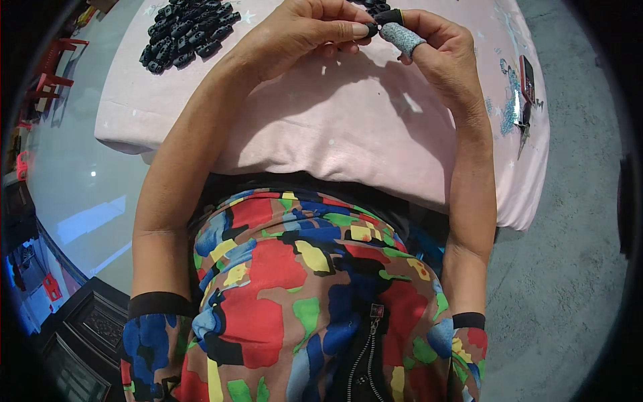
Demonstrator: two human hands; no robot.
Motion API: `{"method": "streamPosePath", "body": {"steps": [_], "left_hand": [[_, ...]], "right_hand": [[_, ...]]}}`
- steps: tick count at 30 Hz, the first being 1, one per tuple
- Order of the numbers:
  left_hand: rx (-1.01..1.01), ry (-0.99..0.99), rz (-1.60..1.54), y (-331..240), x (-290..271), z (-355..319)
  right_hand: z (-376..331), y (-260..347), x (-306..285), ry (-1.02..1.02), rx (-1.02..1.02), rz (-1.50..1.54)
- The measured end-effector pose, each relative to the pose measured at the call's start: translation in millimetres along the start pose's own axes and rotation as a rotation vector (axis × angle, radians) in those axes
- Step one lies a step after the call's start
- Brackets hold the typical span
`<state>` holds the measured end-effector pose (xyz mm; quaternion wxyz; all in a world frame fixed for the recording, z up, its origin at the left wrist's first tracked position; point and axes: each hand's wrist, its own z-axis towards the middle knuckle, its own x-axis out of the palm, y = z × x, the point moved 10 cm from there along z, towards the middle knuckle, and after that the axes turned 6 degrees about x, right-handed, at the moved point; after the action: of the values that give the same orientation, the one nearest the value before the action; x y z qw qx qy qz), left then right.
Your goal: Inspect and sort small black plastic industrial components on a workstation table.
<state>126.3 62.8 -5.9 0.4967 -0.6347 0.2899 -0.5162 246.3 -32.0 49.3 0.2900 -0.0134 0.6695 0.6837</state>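
Near the far edge of the view, my two hands meet over the cloth-covered table. My left hand (295,33) pinches a small black plastic piece (370,30) between thumb and fingers. Close against it is my right hand (445,57), its thumb and forefinger brought together at the piece. A grey speckled cover (400,39) wraps the right thumb, and a black cover (390,16) sits on the forefinger. A tiny white spot shows between the fingertips; I cannot make out what it is. To the left lies a pile of similar black plastic pieces (191,33).
A pale pink cloth (288,141) with star prints covers the table. Along its right side lie a phone-like dark red-edged object (527,77) and a slim pointed metal tool (524,139). Red chairs (50,87) stand at far left. A dark carved wooden panel (80,342) is at lower left.
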Motion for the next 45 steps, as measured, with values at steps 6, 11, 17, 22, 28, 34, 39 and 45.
{"method": "streamPosePath", "body": {"steps": [6,11,17,22,28,34,39,45], "left_hand": [[0.002,-0.031,0.105,2,-4,3],[0.131,-0.035,0.123,-4,-2,4],[0.13,-0.03,0.193,-5,0,4],[0.073,-0.06,0.246,-4,-3,2],[0.09,-0.112,0.298,-7,-4,1],[0.147,-0.107,0.243,-13,-2,-1],[0.087,-0.054,0.321,-6,-5,1],[0.042,-0.108,0.337,-5,-6,-2]], "right_hand": [[1,0,3,0.003,0.027,-0.046],[-1,2,7,0.031,0.046,-0.005],[-7,7,22,0.025,0.285,0.312],[-8,13,21,-0.003,0.268,0.188],[-7,27,22,0.01,0.151,0.058],[-6,25,20,0.004,0.197,0.088],[-4,12,20,0.039,0.28,0.171],[-10,35,25,-0.001,0.209,-0.066]]}}
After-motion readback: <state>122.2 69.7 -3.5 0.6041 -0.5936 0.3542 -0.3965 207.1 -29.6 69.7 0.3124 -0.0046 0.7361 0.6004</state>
